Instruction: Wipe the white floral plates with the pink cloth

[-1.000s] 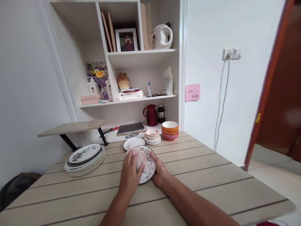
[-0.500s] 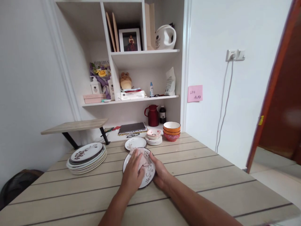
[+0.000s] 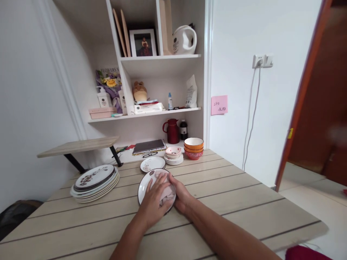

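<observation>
A white plate (image 3: 144, 185) with a dark rim and brown pattern is held tilted above the table. My right hand (image 3: 182, 195) grips its right edge, thumb on the face and the other fingers mostly hidden behind. Against the plate's face my left hand (image 3: 155, 198) presses a pale pink cloth (image 3: 167, 194), its fingers bent over it and somewhat spread. Just behind lie patterned plates (image 3: 152, 164), stacked low. To the left stands a taller stack of plates (image 3: 94, 177).
Small dishes (image 3: 174, 156) and stacked bowls (image 3: 193, 147) stand at the table's back. A red jug (image 3: 172, 131), a dark bottle (image 3: 183, 130) and a laptop (image 3: 149, 146) are behind them. A low wooden stand (image 3: 78, 146) rises at the back left.
My left hand and the cloth have shifted over the plate towards its right side, the fingers spreading more. The plate's pattern has turned. The whole view has swung slightly right.
</observation>
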A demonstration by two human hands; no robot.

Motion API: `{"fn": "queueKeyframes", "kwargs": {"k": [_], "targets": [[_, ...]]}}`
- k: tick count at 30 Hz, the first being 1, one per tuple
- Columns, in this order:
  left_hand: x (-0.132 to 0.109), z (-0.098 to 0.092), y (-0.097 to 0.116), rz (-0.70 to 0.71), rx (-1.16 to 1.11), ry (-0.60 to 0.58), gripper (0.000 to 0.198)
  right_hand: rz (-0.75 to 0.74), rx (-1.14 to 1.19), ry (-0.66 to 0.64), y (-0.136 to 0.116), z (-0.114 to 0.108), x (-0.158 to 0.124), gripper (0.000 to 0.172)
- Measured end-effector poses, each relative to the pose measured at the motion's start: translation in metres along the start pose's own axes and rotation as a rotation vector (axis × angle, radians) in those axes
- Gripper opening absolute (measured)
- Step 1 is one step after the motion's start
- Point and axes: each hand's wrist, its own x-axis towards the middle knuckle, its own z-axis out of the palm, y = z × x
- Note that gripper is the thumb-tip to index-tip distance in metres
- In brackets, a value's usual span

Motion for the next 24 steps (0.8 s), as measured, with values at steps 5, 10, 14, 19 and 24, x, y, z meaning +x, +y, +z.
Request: {"fn": "queueKeyframes", "kwargs": {"k": [5, 10, 14, 19, 24], "targets": [[0.000, -0.003, 0.011, 0.022, -0.030, -0.012, 0.032, 0.060, 0.086, 0.077, -0.005, -0.003, 0.001, 0.047], [-0.003, -0.006, 0.019, 0.028, -0.085, 0.014, 0.022, 0.069, 0.137, 0.061, -0.010, -0.009, 0.004, 0.052], [-0.005, -0.009, 0.021, 0.009, -0.171, 0.038, 0.017, 0.010, 0.165, 0.049, -0.017, -0.014, 0.007, 0.054], [-0.009, -0.009, 0.023, 0.016, -0.229, -0.038, 0.025, -0.039, 0.154, 0.058, -0.019, -0.017, 0.007, 0.053], [-0.013, -0.001, 0.027, 0.069, -0.174, -0.139, 0.052, 0.064, 0.070, 0.163, -0.014, -0.015, 0.004, 0.053]]}}
